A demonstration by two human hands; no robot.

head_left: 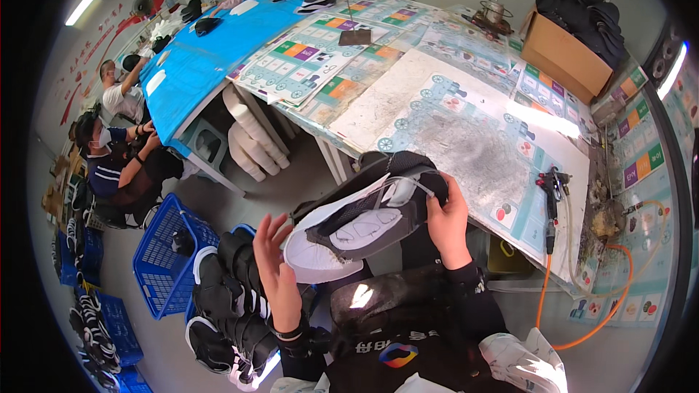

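A black, grey and white shoe upper (364, 229) is held up in front of me, over the near edge of the table. My right hand (449, 224) grips its heel end, thumb on the near side, the other fingers partly hidden behind it. Beside the pale toe end is my left hand (277, 273), its fingers stretched out and apart. Whether the left fingertips touch the upper, I cannot tell.
A spray gun (553, 191) with an orange hose lies at the table's right. Behind it stands a cardboard box (564, 54) of black pieces. Lower left are a blue basket (169, 262) and stacked shoe uppers (222, 284). Several people sit around the blue-covered table (218, 51).
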